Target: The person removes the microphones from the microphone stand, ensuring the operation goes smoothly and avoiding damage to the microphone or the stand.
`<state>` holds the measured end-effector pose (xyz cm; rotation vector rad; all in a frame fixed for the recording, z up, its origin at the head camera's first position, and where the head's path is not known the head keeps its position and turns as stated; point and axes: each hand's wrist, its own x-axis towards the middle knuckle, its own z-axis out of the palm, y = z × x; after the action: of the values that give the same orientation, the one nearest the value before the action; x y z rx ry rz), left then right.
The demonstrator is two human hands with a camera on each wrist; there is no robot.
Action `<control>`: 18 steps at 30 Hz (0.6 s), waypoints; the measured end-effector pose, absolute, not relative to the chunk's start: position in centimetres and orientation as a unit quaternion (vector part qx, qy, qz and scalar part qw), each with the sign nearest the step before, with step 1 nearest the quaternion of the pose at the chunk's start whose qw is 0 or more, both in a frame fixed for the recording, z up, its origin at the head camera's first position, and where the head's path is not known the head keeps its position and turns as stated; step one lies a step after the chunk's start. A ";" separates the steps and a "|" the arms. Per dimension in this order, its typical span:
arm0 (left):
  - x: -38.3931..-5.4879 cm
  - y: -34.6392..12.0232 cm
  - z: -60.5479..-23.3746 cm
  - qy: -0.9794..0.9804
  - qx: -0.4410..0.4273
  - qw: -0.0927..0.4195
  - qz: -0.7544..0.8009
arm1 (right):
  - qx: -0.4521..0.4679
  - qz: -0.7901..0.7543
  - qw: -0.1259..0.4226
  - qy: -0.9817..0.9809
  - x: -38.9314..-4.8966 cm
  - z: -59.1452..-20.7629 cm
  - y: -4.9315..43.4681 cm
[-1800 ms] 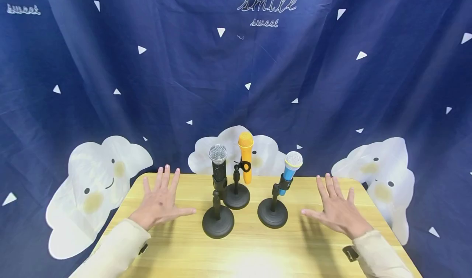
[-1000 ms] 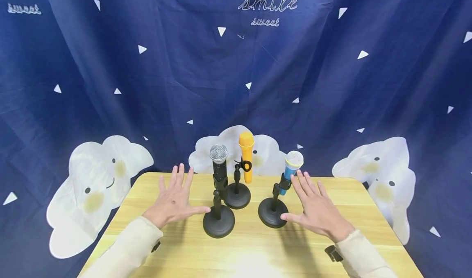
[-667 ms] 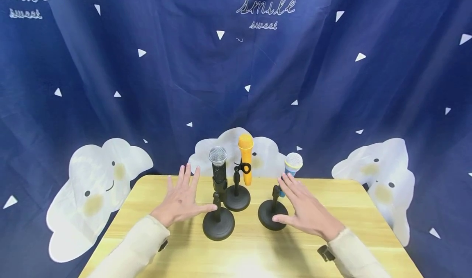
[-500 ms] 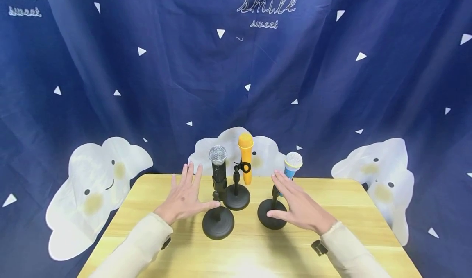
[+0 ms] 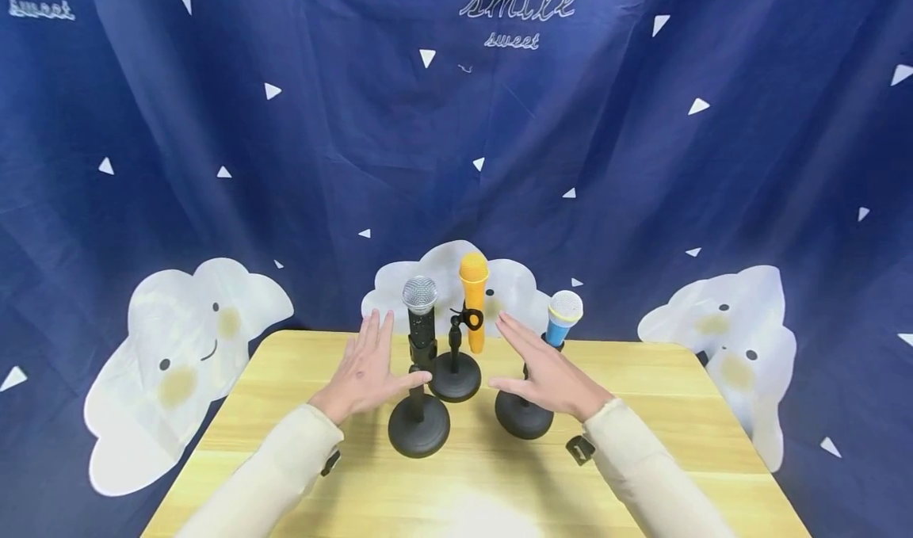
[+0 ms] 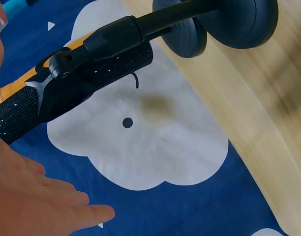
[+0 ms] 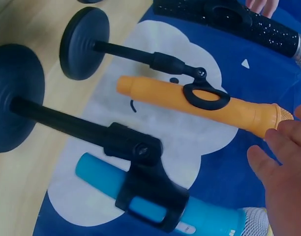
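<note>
Toward the far side of the wooden table [image 5: 685,443], going by the head view, you've got a black mic [image 5: 422,328] on the left, a yellow mic [image 5: 474,294] farther back in the middle and a blue mic [image 5: 559,333] on the right, all on black stands [image 5: 419,429]. Left hand [image 5: 365,375] is spread beside the black one, thumb across its post; can't tell if it's touching. Right hand [image 5: 552,375] covers part of the blue one's stand, fingers stretched, holding nothing. My worry: a hand sweeping sideways could snag a post and tip it, since those look top-heavy.

Left wrist cam: black body's got sparkly specks and sits in a chunky clip [image 6: 67,98], yellow just behind. Fingers straight, nothing in them.

Right wrist cam: yellow's smooth, one colour up to its head, held by a skinny ring-like clip [image 7: 209,105], so a bump might make it slip. Blue's glossy with a pale mesh head. Empty fingers near yellow's head; contact unclear.
</note>
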<state>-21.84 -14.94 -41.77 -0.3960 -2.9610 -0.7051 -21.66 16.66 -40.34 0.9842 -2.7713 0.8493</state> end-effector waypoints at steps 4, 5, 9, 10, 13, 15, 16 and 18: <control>-22.1 -14.7 -41.9 -0.962 -0.119 0.032 -0.244 | 0.332 0.282 0.054 -0.899 -22.5 -40.0 15.8; -22.2 -14.6 -41.9 -0.962 -0.118 0.029 -0.246 | 0.334 0.287 0.057 -0.896 -22.7 -40.0 15.7; -22.4 -14.0 -42.1 -0.959 -0.116 0.020 -0.256 | 0.332 0.309 0.056 -0.890 -23.3 -39.7 15.0; -22.4 -13.9 -42.2 -0.959 -0.115 0.020 -0.259 | 0.330 0.314 0.052 -0.889 -23.4 -39.7 14.8; -22.4 -13.7 -42.4 -0.955 -0.109 0.020 -0.274 | 0.325 0.333 0.037 -0.884 -23.7 -39.6 14.3; -22.4 -13.7 -42.6 -0.953 -0.103 0.019 -0.285 | 0.325 0.346 0.030 -0.879 -23.8 -39.5 13.9; -22.4 -13.6 -42.6 -0.951 -0.099 0.017 -0.292 | 0.326 0.351 0.029 -0.878 -23.9 -39.4 13.8; -22.4 -13.6 -42.7 -0.948 -0.094 0.015 -0.304 | 0.328 0.356 0.028 -0.874 -24.2 -39.3 13.5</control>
<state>-22.41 -13.58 -42.72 -0.2933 -2.9495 -0.9472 -24.20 13.54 -39.29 1.0125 -2.6994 1.1000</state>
